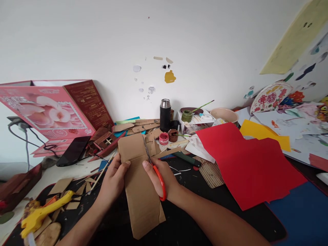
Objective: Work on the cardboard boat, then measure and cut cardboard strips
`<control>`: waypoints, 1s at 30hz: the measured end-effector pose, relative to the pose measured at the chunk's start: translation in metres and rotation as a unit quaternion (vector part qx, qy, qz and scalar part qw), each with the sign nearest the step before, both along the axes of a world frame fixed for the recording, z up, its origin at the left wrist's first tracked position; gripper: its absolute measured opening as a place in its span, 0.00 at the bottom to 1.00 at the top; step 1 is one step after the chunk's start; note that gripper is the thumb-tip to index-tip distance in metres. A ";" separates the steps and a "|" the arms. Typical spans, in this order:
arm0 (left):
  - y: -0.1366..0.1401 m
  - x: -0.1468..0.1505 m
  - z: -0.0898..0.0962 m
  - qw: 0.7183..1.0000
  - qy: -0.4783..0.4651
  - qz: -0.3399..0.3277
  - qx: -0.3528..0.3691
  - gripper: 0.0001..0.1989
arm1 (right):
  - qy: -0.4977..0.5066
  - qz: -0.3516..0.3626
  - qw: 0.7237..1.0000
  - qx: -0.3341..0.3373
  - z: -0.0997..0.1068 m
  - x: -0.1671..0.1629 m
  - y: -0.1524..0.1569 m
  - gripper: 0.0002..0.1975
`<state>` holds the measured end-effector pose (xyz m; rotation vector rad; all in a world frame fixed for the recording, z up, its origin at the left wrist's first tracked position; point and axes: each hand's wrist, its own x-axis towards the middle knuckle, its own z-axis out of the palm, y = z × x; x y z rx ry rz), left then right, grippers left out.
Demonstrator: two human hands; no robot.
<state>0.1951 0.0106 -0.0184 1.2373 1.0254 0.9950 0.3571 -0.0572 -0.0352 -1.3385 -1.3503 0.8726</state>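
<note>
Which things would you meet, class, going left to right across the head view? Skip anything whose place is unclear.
yellow glue gun → left hand → red-handled scissors → jar of green paint → large red sheet

Left hand (115,176) grips cardboard (140,194); right hand (169,176) holds red-handled scissors (160,179) at cardboard's right edge. Yellow glue gun (46,212) left of cardboard, red sheet (248,164) right.

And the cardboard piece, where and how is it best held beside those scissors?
Probably the left edge of the cardboard piece, pinched from the left, thumb on top, as the left hand does. It is a thin sheet, so an edge pinch suits; the scissors in the right hand have their blades at its upper right edge, a side best avoided.
</note>
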 end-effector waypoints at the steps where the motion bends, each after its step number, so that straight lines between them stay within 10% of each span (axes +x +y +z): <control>1: 0.000 0.000 -0.001 1.000 -0.005 -0.002 0.001 0.26 | -0.001 -0.001 1.000 0.003 0.000 0.000 0.000 0.30; 30: 0.000 0.001 0.002 1.000 -0.030 0.004 -0.009 0.29 | 0.027 0.021 0.999 0.013 0.000 0.003 0.000 0.30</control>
